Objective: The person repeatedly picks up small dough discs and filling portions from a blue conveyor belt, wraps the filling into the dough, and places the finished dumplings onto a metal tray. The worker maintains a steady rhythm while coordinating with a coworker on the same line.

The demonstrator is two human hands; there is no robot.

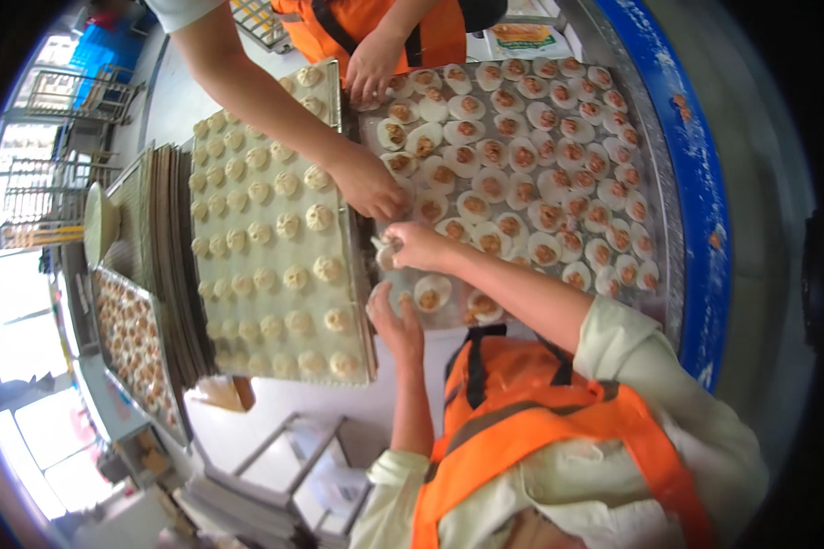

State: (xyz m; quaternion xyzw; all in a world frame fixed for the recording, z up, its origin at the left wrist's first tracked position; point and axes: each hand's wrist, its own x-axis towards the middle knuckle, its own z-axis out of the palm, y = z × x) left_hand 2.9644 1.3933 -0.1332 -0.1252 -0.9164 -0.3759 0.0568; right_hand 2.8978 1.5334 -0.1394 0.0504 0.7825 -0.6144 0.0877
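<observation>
My right hand pinches the top of a small white filled bun, held near the tray's edge. Just below it, my left hand is open with the fingers apart, and I see nothing in it. Many flat round dough wrappers, each topped with brown filling, lie spread over the metal worktop. Close to my left hand is one filled wrapper. On the left, a large tray bears rows of pleated buns.
Across from me, a co-worker in an orange apron reaches in, one hand close to mine, the other at the worktop's far corner. Stacked trays stand at left, beside another filled tray. A blue band edges the right.
</observation>
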